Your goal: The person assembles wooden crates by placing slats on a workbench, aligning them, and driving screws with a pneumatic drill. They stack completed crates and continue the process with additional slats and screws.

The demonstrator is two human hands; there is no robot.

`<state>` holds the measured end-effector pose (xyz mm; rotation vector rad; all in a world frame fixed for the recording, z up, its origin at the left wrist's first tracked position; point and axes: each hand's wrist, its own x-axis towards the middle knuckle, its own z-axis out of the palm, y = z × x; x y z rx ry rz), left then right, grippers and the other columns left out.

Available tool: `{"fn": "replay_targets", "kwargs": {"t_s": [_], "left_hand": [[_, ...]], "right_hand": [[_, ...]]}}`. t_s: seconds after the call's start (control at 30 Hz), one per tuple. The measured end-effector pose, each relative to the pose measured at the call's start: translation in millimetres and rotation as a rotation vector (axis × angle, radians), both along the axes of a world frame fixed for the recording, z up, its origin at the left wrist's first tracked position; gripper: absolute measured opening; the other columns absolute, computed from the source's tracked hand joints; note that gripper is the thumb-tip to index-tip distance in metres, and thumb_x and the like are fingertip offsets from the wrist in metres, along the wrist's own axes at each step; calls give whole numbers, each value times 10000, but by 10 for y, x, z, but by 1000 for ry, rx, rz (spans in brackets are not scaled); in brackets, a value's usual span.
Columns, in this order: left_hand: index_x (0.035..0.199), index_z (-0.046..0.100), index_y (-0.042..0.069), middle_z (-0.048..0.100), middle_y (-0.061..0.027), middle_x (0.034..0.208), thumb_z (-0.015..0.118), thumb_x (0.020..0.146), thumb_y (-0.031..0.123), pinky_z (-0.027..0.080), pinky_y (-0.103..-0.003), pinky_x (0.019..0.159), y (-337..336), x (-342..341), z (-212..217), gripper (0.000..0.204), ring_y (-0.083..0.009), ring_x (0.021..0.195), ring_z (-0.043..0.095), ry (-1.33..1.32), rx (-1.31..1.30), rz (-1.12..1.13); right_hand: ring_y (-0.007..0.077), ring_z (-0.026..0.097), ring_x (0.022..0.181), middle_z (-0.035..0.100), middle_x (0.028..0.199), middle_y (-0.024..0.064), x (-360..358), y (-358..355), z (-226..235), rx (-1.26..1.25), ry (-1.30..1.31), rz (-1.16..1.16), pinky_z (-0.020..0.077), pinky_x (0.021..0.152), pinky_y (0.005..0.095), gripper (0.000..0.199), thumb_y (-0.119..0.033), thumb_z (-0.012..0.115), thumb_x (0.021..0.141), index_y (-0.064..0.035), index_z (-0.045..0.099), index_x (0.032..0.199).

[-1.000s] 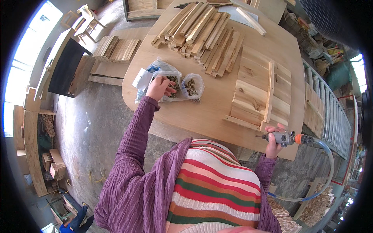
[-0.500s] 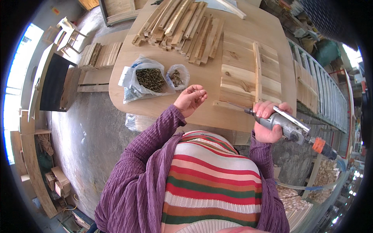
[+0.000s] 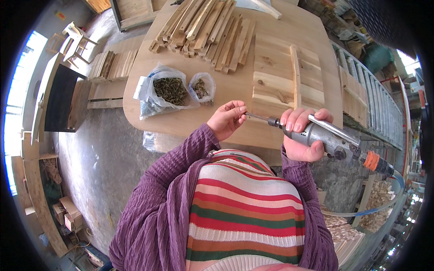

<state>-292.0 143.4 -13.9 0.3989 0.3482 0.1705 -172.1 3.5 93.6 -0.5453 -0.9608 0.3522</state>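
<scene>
My right hand (image 3: pixel 302 135) grips a silver air screwdriver (image 3: pixel 323 137), its long thin bit pointing left over the table. At the bit's tip, my left hand (image 3: pixel 228 119) pinches thumb and fingers together; what lies between them is too small to make out. Left of that hand, a clear plastic bag (image 3: pixel 149 97) holds a heap of dark screws (image 3: pixel 170 90). A smaller bag (image 3: pixel 212 90) beside it contains small brownish hardware. Beyond the screwdriver lies a wooden panel (image 3: pixel 271 86) with a wooden strip (image 3: pixel 295 77) laid across its boards.
Wooden strips (image 3: pixel 203 31) are piled at the table's far side. The pale tabletop (image 3: pixel 194 119) has a rounded left corner. An air hose (image 3: pixel 389 205) curves from the screwdriver at right. Stacked boards (image 3: pixel 113 65) stand left, metal racking (image 3: pixel 375 99) right.
The screwdriver has moved left, and its bit tip now meets the fingers of my left hand. My left hand has shifted slightly right, its fingers pinched closer together.
</scene>
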Motion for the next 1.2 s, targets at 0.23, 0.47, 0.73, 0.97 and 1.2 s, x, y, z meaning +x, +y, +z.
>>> {"fn": "replay_targets", "kwargs": {"t_s": [0.23, 0.47, 0.73, 0.97, 1.2], "left_hand": [[953, 535, 87, 572, 2, 800, 582, 883, 124, 500, -192, 638, -233, 55, 91, 92, -92, 719, 584, 128, 30, 115], [883, 543, 109, 528, 10, 691, 571, 899, 236, 429, -195, 559, -493, 102, 180, 131, -78, 638, 507, 150, -186, 132], [771, 581, 101, 513, 15, 609, 574, 883, 350, 395, -264, 499, -234, -151, -207, 273, -116, 523, 463, 532, 321, 82], [892, 682, 151, 660, -84, 862, 610, 766, 291, 507, -387, 694, 858, -109, -13, 202, -269, 799, 638, 1229, 2127, 8], [947, 671, 164, 650, -90, 955, 615, 746, 299, 493, -405, 750, 905, -43, -217, 248, -280, 893, 615, 1319, 2149, -204]], "right_hand": [[182, 491, 630, 511, 729, 58, 26, -101, -44, -11, 14, -57, 417, 593, 349, 480, -413, 597, 785, -95, 415, 1096], [215, 523, 646, 541, 728, 98, 148, -210, -100, 72, 92, 15, 451, 604, 367, 482, -329, 633, 783, -65, 393, 1106], [191, 492, 647, 516, 717, 67, 574, -551, -39, 6, 33, -143, 417, 603, 351, 463, -390, 594, 785, -87, 435, 1097], [213, 517, 641, 529, 714, 86, 1124, -977, 8, 42, 30, -238, 439, 605, 365, 478, -389, 615, 781, -67, 427, 1080], [211, 520, 657, 533, 727, 88, 1454, -1210, 15, 39, 18, -237, 442, 614, 373, 473, -375, 608, 787, -72, 414, 1093]]}}
